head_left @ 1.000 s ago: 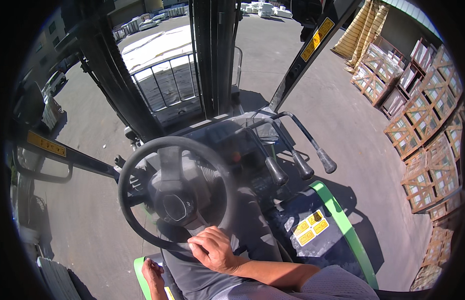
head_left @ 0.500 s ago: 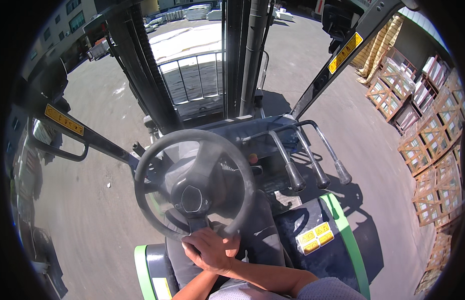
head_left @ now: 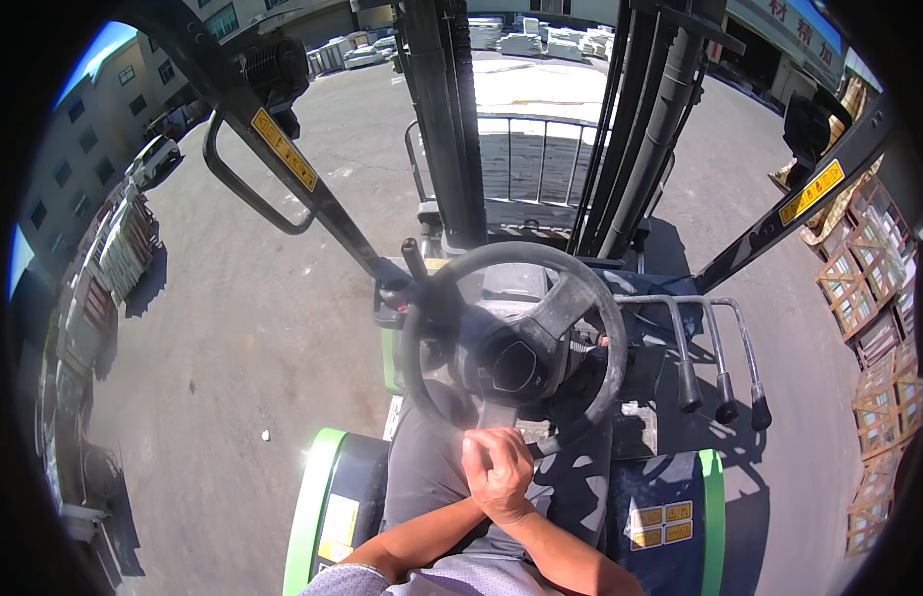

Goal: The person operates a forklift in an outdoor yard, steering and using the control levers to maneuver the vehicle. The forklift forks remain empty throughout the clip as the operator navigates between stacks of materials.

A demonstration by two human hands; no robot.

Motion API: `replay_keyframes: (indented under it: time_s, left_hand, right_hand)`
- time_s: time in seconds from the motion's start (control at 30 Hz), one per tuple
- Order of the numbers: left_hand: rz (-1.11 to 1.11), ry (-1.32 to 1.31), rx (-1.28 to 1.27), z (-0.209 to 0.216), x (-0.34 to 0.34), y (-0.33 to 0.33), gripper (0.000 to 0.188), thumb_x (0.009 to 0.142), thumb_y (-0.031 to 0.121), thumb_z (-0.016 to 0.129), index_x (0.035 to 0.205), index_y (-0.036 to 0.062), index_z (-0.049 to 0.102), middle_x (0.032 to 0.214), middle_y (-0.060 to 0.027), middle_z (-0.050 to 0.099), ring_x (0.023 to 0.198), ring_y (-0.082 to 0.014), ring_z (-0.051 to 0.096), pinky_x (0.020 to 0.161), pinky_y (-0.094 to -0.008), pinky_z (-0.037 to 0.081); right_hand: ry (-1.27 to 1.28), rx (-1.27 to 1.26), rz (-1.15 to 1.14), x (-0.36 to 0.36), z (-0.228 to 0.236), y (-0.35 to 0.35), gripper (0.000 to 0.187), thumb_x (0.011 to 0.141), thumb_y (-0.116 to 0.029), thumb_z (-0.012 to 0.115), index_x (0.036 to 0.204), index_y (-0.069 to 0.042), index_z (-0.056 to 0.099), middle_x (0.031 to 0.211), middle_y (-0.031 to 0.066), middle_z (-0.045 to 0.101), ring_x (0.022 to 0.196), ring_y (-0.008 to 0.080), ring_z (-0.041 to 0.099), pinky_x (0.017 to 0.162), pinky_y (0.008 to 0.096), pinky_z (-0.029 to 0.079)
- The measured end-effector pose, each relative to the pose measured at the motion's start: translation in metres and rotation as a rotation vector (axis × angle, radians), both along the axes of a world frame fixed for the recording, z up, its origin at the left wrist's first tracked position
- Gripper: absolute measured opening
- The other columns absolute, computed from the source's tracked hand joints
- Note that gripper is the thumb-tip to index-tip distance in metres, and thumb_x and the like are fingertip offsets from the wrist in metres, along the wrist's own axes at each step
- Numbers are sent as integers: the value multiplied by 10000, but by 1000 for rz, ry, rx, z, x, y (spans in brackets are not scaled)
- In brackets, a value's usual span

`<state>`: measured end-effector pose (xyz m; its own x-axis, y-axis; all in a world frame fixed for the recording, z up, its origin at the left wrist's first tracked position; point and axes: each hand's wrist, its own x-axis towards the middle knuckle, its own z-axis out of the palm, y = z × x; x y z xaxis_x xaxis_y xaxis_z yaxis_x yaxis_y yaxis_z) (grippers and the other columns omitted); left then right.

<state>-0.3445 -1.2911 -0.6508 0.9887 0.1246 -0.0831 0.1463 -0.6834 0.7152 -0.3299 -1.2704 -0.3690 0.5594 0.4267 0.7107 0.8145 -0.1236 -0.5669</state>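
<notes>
I sit at a forklift's dark steering wheel (head_left: 526, 255). My right hand (head_left: 499, 475) lies at the lowest part of its rim, fingers curled closed over it beside the lower spoke. Beneath it, my left forearm (head_left: 422, 538) crosses from the lower left; the left hand is mostly hidden under the right one, so its fingers cannot be made out. A dark knobbed lever (head_left: 414, 258) stands left of the wheel. To the right, several black-handled control levers (head_left: 725, 397) are untouched.
Ahead, behind the mast (head_left: 446, 129) and load guard (head_left: 541, 159), sits a white-topped stacked load (head_left: 536, 89). Wooden crates (head_left: 883, 397) line the right side, and stacked slabs (head_left: 124, 243) the left. Pale stacks (head_left: 521, 42) and buildings stand farther off.
The view has swung left, so wheel, mast and levers appear farther right, and more of the left-hand yard shows. My crossed hands remain at the bottom of the wheel.
</notes>
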Motion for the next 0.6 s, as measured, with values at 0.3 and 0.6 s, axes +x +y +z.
replay_keyframes:
  time_s: [0.3,0.6]
  left_hand:
    - [-63,20,-27,-3,-22,17,139,917,205,616,930,66,621,836,-135,678,789,-320,698,698,-440,555]
    - [-132,34,32,-21,-52,34,202,952,243,587,1011,59,646,915,-135,712,852,-310,720,726,-433,569]
  right_hand:
    - [-12,-46,-66,-36,-8,16,131,870,-59,751,981,-51,683,821,92,683,726,284,669,674,395,541]
    - [-48,-16,-33,-66,-11,6,216,838,-18,771,1017,-80,666,856,61,680,785,273,672,728,394,545]
